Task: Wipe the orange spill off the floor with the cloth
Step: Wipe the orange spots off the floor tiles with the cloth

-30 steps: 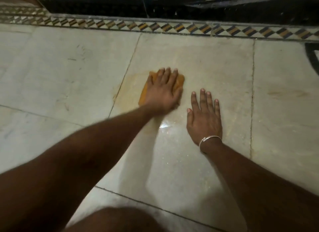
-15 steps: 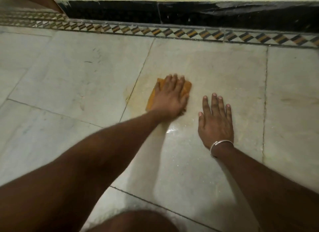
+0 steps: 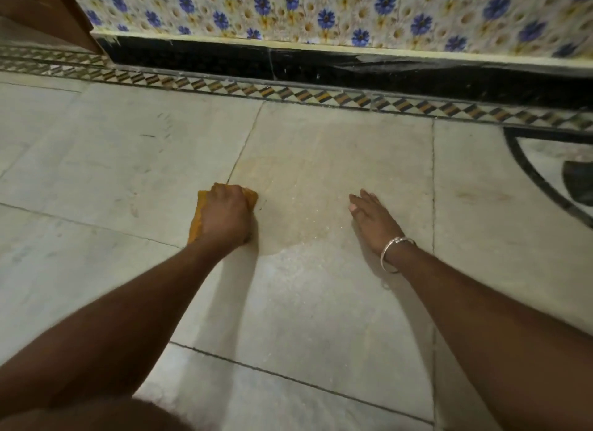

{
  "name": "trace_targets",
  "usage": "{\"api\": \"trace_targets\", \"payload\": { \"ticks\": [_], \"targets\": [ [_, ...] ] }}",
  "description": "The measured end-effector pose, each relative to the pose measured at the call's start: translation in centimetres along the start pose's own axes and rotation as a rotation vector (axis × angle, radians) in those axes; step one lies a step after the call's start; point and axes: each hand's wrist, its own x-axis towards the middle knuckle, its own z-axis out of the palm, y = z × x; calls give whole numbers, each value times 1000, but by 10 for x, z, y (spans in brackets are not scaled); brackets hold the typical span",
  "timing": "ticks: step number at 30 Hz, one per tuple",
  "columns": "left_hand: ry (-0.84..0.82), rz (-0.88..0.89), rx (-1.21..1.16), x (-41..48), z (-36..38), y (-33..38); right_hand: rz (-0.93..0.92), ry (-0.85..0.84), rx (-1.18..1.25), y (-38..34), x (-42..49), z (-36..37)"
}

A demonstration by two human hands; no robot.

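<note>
Nearest the camera, a bent knee (image 3: 96, 414) fills the bottom edge, and both forearms reach out from it over the pale stone floor (image 3: 96, 174). The left hand (image 3: 226, 217) has its fingers curled down over the orange cloth (image 3: 196, 219) and bunches it against the floor, probably so it can be dragged with pressure. The cloth sits at the near left edge of the spill (image 3: 298, 186), beside the joint between two slabs. The spill is a faint yellowish film spreading away and to the right.

The right hand (image 3: 372, 220), with a metal bangle (image 3: 393, 252) at the wrist, is well apart from the cloth. Its fingers are straight and held together and it holds nothing. It rests on the floor at the far right edge of the film, apparently as a prop for the person's weight.

Beyond lie a patterned border strip (image 3: 288, 93), a black skirting (image 3: 353, 71) and a flowered wall (image 3: 321, 10).

Half a second ago the left hand lay flat on the cloth with its fingers straight, farther up the stain. Now it has closed and pulled back toward the body. The two hands were closer together then, and the view has tipped up to bring in the wall.
</note>
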Motion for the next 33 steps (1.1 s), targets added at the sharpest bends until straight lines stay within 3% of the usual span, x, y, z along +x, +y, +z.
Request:
{"api": "trace_targets", "payload": {
  "ticks": [2, 5, 8, 12, 14, 17, 20, 22, 26, 30, 33],
  "targets": [
    [24, 1, -181, -2, -17, -4, 12, 20, 24, 1, -10, -6],
    [-60, -132, -516, -4, -42, -2, 10, 44, 0, 5, -21, -8],
    [-111, -137, -867, -11, -59, 7, -15, 76, -31, 8, -25, -5],
    [-382, -237, -1234, -22, -53, 20, -24, 142, -95, 11, -28, 1],
    [-312, -201, -1158, -24, -40, 22, -31, 160, -137, 12, -30, 3],
    [-23, -19, -779, -37, -12, 31, -35, 171, -222, 18, -31, 8],
    [-107, 380, -414, -59, 26, 64, -45, 136, -357, 20, -31, 18],
    [-129, 476, -190, -62, 52, 83, -59, 124, -435, 16, -33, 33],
    [-35, 379, -154, -23, 57, 68, -73, 172, -554, 7, -35, 64],
    [-21, 3, -255, -10, 59, 1, -87, 198, -626, 13, -38, 71],
    [8, -169, -289, -60, 69, 2, -87, 235, -654, 15, -37, 76]
  ]
}}
